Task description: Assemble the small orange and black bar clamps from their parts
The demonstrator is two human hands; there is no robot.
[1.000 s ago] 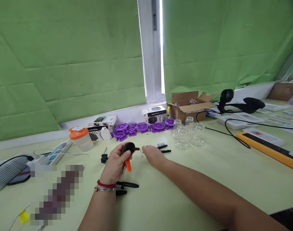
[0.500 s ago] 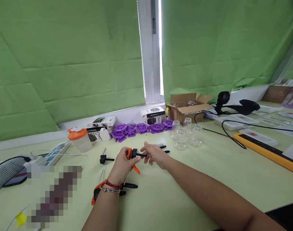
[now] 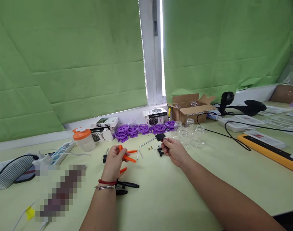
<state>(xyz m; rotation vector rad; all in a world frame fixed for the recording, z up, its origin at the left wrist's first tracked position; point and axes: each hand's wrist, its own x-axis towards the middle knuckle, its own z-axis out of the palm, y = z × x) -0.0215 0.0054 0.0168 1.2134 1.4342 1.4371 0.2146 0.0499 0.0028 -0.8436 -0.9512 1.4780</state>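
Observation:
My left hand (image 3: 113,161) is closed around an orange plastic piece (image 3: 129,158) whose slim arms point right. In the fingers of my right hand (image 3: 176,150) is a black plastic knob (image 3: 160,137), with a thin metal rod running out to its left. Beneath and between the hands lie short metal pins (image 3: 140,153), small brass-coloured bits (image 3: 150,148) and small black parts (image 3: 160,151). Another black part (image 3: 104,158) is partly hidden behind my left hand. By my left wrist lie black handle-like pieces (image 3: 128,184), and another orange piece (image 3: 122,170) shows there.
Purple plastic pieces (image 3: 143,129) line the back, near printed boxes (image 3: 102,134) and an orange-lidded shaker cup (image 3: 85,141). Clear glass jars (image 3: 183,136) stand before an open cardboard box (image 3: 192,112). A power strip (image 3: 62,153) lies left; black cables (image 3: 229,136) and an orange-and-black bar (image 3: 269,154) lie right.
The black knob and the orange piece, together at my left hand before, are now apart. My right hand has moved right with the knob; my left keeps the orange piece.

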